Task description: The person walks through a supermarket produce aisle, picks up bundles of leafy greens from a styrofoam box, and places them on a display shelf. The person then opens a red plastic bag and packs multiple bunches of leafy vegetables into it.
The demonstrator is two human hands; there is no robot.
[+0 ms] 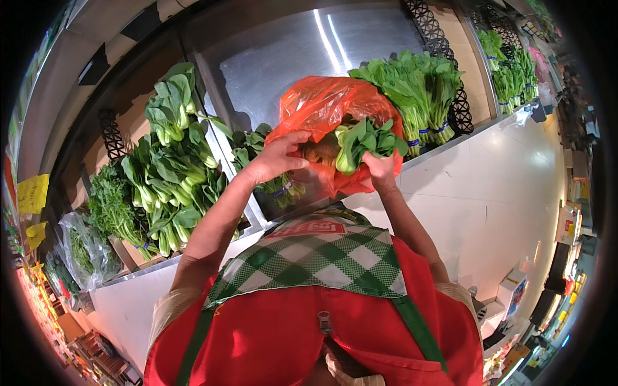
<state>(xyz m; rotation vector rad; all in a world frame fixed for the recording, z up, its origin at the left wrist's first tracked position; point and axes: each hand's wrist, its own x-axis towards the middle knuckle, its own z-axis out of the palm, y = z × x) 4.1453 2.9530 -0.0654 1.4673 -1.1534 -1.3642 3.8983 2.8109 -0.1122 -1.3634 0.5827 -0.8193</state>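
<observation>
A crinkled orange plastic bag gapes open in front of me at the counter's front edge. My left hand is at the left side of its mouth, fingers curled on the rim and thumb apart below them. Green bok choy sits in the opening, pale stems toward the left and leaves to the right. My right hand grips it from the near side; the fingertips are hidden among the leaves. Deeper in the bag something brownish shows, too shaded to name.
Loose bok choy is piled left of a metal divider. Banded leafy greens stand to the right, and more bunches lie beside my left forearm. A steel counter stretches behind the bag. Bagged herbs lie far left.
</observation>
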